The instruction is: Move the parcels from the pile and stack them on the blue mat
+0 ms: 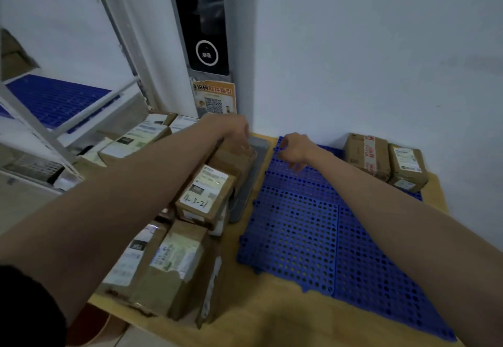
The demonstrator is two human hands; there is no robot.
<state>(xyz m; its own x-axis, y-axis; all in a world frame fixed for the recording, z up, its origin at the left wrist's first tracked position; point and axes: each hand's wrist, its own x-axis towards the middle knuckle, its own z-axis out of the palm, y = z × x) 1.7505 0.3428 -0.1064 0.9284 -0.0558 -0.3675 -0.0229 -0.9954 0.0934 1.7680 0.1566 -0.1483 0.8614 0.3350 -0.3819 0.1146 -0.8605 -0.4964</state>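
A pile of brown cardboard parcels (168, 265) with white labels covers the left of the wooden table. One parcel marked "4-3-21" (205, 197) lies on top. My left hand (234, 131) reaches to the far end of the pile and its fingers curl over the top of a brown parcel (234, 160). My right hand (295, 149) hovers over the far left corner of the blue perforated mat (299, 224), fingers loosely curled and holding nothing. Two parcels (367, 156) (407, 165) stand side by side on the mat's far right corner.
A grey flat tray (245, 194) lies between the pile and the mat. A white wall rises behind the table. A white metal shelf rack (49, 128) with a blue grid shelf stands at the left. A dark screen with a QR notice (215, 99) hangs behind the pile.
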